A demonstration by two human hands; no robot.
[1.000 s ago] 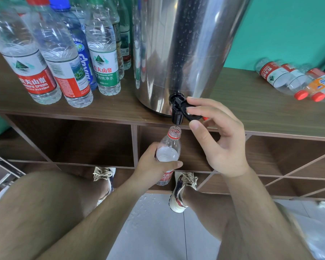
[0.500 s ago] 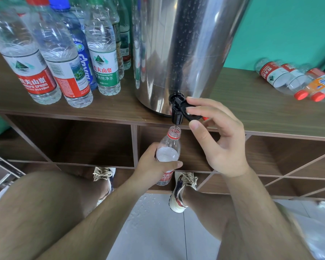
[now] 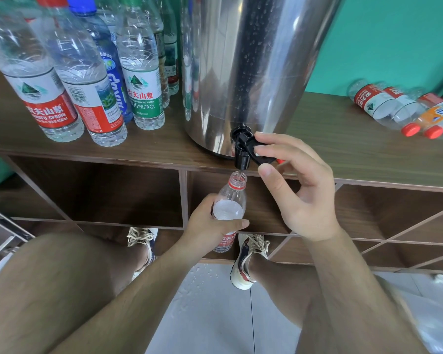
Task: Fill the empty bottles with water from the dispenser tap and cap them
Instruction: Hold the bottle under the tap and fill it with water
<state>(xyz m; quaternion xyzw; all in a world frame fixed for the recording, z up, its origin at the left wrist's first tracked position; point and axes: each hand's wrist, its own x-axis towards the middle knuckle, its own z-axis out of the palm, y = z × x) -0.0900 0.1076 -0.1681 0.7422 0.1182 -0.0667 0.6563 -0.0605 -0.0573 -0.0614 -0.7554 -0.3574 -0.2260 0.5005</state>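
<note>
A steel water dispenser [image 3: 243, 62] stands on the wooden shelf top [image 3: 343, 139], its black tap [image 3: 242, 152] hanging over the front edge. My right hand [image 3: 294, 185] pinches the tap lever between fingers and thumb. Water runs from the spout into an uncapped clear bottle [image 3: 230, 200] with a red neck ring, held upright just below the spout. My left hand [image 3: 210, 223] grips that bottle around its middle; the water level stands near its shoulder.
Several filled, capped bottles [image 3: 143, 80] stand on the shelf top left of the dispenser. Empty red-capped bottles [image 3: 394, 108] lie on their sides at the far right. Open wooden compartments [image 3: 100, 190] sit below. My knees and shoes are over a wet tiled floor [image 3: 210, 302].
Both hands have stayed in place. Water keeps running and the level in the held bottle has risen slightly.
</note>
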